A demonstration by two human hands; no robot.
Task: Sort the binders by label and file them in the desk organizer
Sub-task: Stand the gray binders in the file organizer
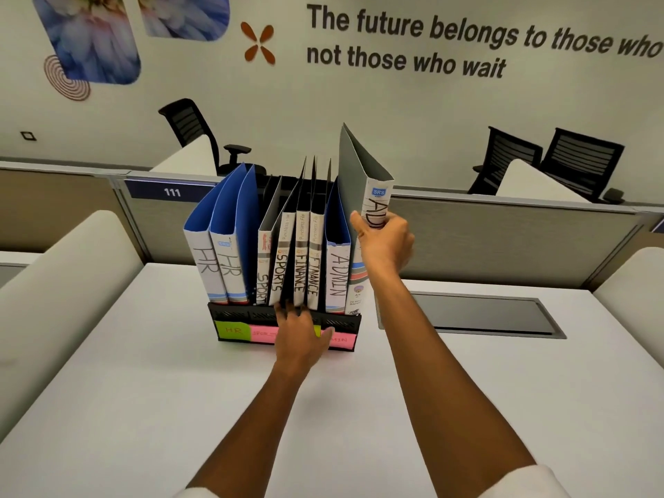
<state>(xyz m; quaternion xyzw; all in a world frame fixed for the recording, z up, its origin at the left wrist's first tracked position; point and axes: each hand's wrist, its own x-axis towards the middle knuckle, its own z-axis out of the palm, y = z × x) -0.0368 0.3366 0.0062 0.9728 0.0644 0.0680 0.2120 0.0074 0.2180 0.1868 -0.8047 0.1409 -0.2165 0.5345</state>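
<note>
A black desk organizer (233, 314) stands on the white desk, with green and pink sticky labels on its front. It holds two blue HR binders (219, 260), two SPORTS binders (276, 260), two FINANCE binders (305, 267) and a blue ADMIN binder (337, 271). My right hand (386, 242) grips the spine of a grey ADMIN binder (359, 167), which stands upright at the organizer's right end, partly raised above the others. My left hand (300, 334) rests against the organizer's front, fingers reaching to the base of the FINANCE binders and covering part of the labels.
A grey cable hatch (478, 314) is set into the desk to the right of the organizer. A low partition (503, 213) numbered 111 runs behind. Rounded white dividers (72, 267) flank the desk. Black office chairs stand beyond the partition.
</note>
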